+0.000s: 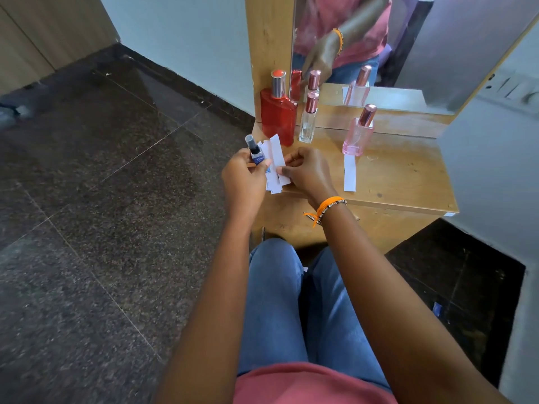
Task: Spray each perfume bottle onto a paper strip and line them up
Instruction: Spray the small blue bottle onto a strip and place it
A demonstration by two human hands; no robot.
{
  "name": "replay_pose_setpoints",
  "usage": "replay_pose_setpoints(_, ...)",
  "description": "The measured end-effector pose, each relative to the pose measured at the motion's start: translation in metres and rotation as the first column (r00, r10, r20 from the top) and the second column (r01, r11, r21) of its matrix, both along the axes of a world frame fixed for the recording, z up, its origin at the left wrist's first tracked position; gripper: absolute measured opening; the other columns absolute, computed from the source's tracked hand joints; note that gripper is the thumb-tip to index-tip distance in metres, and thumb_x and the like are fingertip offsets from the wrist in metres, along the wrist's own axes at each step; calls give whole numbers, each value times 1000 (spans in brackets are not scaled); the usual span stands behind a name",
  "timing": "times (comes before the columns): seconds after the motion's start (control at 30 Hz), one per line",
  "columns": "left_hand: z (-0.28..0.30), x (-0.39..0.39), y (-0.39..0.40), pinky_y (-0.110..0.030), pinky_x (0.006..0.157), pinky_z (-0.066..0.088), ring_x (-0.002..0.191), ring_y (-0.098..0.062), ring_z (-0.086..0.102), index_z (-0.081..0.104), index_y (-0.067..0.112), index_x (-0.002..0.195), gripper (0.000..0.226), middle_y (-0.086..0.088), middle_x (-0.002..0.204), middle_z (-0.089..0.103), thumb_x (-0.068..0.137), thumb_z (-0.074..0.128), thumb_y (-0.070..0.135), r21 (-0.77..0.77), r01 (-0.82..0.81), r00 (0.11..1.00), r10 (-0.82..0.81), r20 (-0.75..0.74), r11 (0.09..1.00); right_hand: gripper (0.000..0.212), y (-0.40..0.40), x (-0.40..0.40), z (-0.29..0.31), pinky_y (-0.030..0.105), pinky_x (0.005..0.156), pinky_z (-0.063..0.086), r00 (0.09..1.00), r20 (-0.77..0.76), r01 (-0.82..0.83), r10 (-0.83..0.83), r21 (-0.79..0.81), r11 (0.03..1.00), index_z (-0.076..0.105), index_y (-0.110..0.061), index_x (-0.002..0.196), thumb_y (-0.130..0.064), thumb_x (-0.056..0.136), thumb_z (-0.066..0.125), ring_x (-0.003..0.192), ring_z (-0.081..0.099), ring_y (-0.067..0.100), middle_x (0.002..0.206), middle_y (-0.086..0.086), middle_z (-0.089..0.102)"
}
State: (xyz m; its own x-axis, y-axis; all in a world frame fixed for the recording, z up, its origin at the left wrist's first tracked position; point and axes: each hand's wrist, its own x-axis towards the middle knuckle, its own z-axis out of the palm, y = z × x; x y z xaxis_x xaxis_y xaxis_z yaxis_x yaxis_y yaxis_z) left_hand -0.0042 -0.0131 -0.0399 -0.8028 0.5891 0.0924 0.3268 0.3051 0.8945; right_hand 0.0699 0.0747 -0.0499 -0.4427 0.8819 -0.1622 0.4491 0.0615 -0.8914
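Note:
My left hand (243, 177) grips a small blue spray bottle (255, 154) with a clear cap, held upright at the table's near left corner, together with a bunch of white paper strips (275, 164). My right hand (307, 170) pinches one strip of that bunch from the right. On the wooden table (402, 176) stand a red bottle (278, 115), a slim clear bottle (309, 119) and a pink bottle (357, 135). One paper strip (350, 172) lies flat in front of the pink bottle.
A mirror (408, 48) rises behind the table and reflects the bottles and an arm. White walls close in on the right. Dark stone floor (102, 185) spreads to the left. My knees in blue jeans (291, 301) are below the table edge.

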Motion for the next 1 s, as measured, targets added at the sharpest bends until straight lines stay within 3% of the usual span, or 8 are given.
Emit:
replay_pose_setpoints(0.2,2,1,1,-13,58,37,74,-4,55,64,13,94,8,3,86,62,85,63,14,-3,2,1000,-2,-14,1000,12,0,8,1,36,72,59,999,-42,22,-22,-14,1000,63,-13,81,-7,78,73,81,67,23,79,4,67)
replay_pose_setpoints(0.27,4,3,2,-10,59,38,71,0,54,65,12,95,10,3,87,63,85,63,14,11,14,1000,-14,-23,1000,15,0,17,1,29,66,54,997,-67,35,-36,-20,999,62,-14,80,-6,77,74,75,63,18,72,-2,63)
replay_pose_setpoints(0.33,6,8,5,-7,59,39,68,4,55,65,11,95,11,4,86,63,85,63,14,27,40,999,-39,-22,999,16,1,27,2,32,68,52,996,-50,72,-70,31,997,61,-15,82,-5,77,71,73,59,16,69,-7,58)
replay_pose_setpoints(0.43,7,18,10,-22,70,45,71,-3,59,65,10,98,14,3,89,66,85,63,15,18,76,997,-76,-13,997,16,2,44,1,32,67,44,981,50,165,-185,274,947,61,-12,90,-1,78,58,81,61,25,79,1,62)
replay_pose_setpoints(0.5,5,24,14,-23,70,43,71,-4,59,66,11,96,14,5,86,65,85,64,18,-1,96,995,-96,-20,995,23,1,52,-1,32,60,34,949,165,154,-268,499,853,57,-7,100,2,80,51,86,59,36,99,13,63)
replay_pose_setpoints(0.57,3,30,18,-19,67,37,67,4,54,65,12,94,11,10,81,60,84,65,19,-15,117,993,-118,-33,993,26,-1,56,-4,34,59,30,919,272,69,-286,601,796,54,-3,108,3,83,49,88,57,42,111,19,59)
replay_pose_setpoints(0.77,-3,34,24,-17,65,36,65,5,51,65,13,96,12,10,83,59,85,64,18,-48,163,986,-164,-31,985,17,-1,65,-12,30,66,38,952,268,0,-149,486,874,66,-5,98,-12,83,65,87,59,33,99,15,61)
replay_pose_setpoints(1.0,-3,39,27,-22,71,39,80,-11,57,64,10,96,12,-3,93,67,86,63,18,-75,209,977,-212,-34,975,22,3,72,-12,34,71,46,966,228,3,-117,448,894,67,-4,101,-8,80,66,87,61,31,97,15,62)
